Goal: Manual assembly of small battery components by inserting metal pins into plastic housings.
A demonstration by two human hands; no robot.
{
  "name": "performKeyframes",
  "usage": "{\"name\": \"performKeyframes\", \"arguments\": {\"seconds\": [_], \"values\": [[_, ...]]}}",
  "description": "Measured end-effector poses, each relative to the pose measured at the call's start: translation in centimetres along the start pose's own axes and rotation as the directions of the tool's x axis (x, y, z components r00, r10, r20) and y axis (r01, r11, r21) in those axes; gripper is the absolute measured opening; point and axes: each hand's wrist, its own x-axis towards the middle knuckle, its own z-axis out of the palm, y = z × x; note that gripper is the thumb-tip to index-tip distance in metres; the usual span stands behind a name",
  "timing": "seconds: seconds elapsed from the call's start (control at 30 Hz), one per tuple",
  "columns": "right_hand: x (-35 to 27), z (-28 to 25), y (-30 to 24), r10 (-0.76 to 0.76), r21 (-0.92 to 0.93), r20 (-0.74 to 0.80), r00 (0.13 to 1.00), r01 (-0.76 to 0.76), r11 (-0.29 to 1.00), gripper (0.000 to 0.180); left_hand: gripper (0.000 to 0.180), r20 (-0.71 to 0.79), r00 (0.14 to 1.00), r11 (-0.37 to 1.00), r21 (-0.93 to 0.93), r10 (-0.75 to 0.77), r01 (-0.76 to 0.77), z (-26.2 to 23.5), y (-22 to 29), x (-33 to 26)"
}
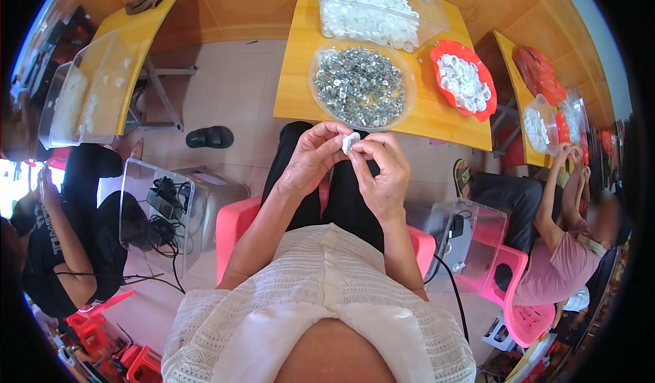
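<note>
Above the lap, the left hand [310,156] and right hand [383,175] pinch one small white plastic piece [350,141] between closed fingers. Just beyond, a clear bowl of small metal parts [360,86] sits on the yellow counter [298,76].

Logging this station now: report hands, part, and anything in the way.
Left hand and right hand both pinch one small white piece above the lap. Clear bowl of small metal parts sits just beyond on the yellow table. Nothing between them.
</note>
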Motion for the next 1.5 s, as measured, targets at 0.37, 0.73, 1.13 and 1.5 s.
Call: {"name": "performKeyframes", "arguments": {"seconds": [0.37,0.73,1.13,1.5], "values": [[0.0,-0.6,0.7,0.031,0.143,0.069,0.997,-0.041,0.989,0.017,0.016,0.036,0.998,0.99,-0.127,-0.052,0.057,-0.1,-0.7,-0.4],[0.1,-1.4,0.2,0.044,0.249,0.086,0.995,-0.064,0.966,0.018,0.016,0.075,0.989,0.942,-0.303,-0.13,0.147,-0.2,-0.6,-0.2],[-0.5,0.0,-0.5,0.002,-0.053,-0.084,0.996,-0.007,0.999,0.012,0.014,0.002,0.998,0.993,-0.103,-0.063,0.063,0.7,-0.5,-0.4],[-0.7,0.2,-0.8,0.154,0.111,-0.116,0.981,-0.141,0.984,0.01,0.011,0.0,0.996,0.974,0.209,0.091,-0.089,1.4,-0.2,-0.7]]}}
